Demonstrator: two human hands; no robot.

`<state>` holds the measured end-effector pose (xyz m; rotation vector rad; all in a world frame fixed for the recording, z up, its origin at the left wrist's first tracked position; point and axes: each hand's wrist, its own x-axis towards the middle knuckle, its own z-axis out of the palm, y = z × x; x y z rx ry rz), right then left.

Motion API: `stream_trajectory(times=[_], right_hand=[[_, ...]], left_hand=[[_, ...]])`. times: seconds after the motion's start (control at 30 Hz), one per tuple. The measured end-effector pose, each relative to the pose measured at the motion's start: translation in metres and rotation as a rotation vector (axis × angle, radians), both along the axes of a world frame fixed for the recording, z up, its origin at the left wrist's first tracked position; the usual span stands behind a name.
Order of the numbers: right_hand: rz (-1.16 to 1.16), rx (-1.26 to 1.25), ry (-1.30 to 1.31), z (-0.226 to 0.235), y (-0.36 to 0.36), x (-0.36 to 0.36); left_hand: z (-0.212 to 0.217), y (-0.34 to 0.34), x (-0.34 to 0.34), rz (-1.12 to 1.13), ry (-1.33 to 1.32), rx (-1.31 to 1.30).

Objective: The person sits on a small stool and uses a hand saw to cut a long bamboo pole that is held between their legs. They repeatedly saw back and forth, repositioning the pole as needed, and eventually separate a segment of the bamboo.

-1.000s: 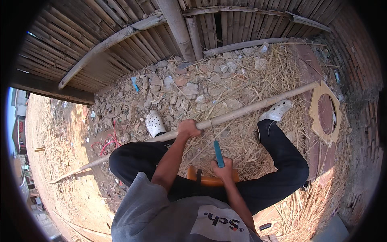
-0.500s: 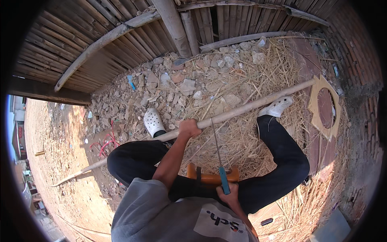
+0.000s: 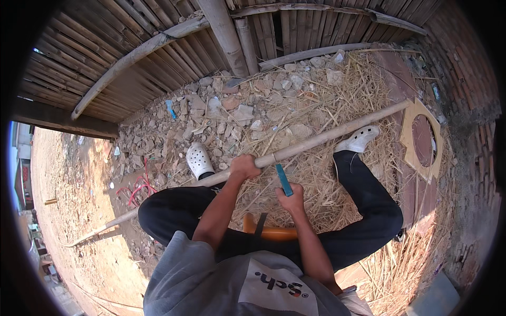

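Note:
My left hand is wrapped round a long pale wooden pole that slants across in front of me, over my bent left leg. Just right of that grip, a handsaw with a teal handle meets the pole's near side. My right hand is closed round the lower end of the handle. Only a short bit of blade shows between handle and pole; the rest is hidden. Past my white right clog, the pole's far end reaches a pale board with an oval hole.
Loose straw covers the ground between my legs. Broken stones lie ahead, before a slatted bamboo wall. A brick wall rises at the right. An orange object with a dark strap sits by my lap; red cord lies left.
My right hand has moved forward with the saw, bringing the handle close to the pole; the long stretch of blade on the near side no longer shows. My left hand keeps its grip.

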<state>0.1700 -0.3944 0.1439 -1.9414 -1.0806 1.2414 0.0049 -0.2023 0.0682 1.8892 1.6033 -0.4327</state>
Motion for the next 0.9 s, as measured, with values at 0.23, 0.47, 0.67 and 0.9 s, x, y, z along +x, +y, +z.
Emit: stream_trajectory(times=[0.23,0.47,0.67,0.9], right_hand=[[-0.014,0.200,0.044,0.005,-0.058,-0.026],[0.019,0.029,0.033,0.004,-0.021,-0.030],[0.039,0.124,-0.040,0.002,-0.011,-0.042],[0.049,0.225,0.040,0.073,-0.097,-0.039]], left_hand=[[-0.020,-0.018,-0.037,0.028,-0.014,-0.007],[-0.009,0.004,-0.045,0.021,-0.042,-0.038],[0.008,-0.024,-0.046,0.044,-0.006,-0.011],[0.057,-0.047,-0.061,0.062,-0.001,-0.024]])
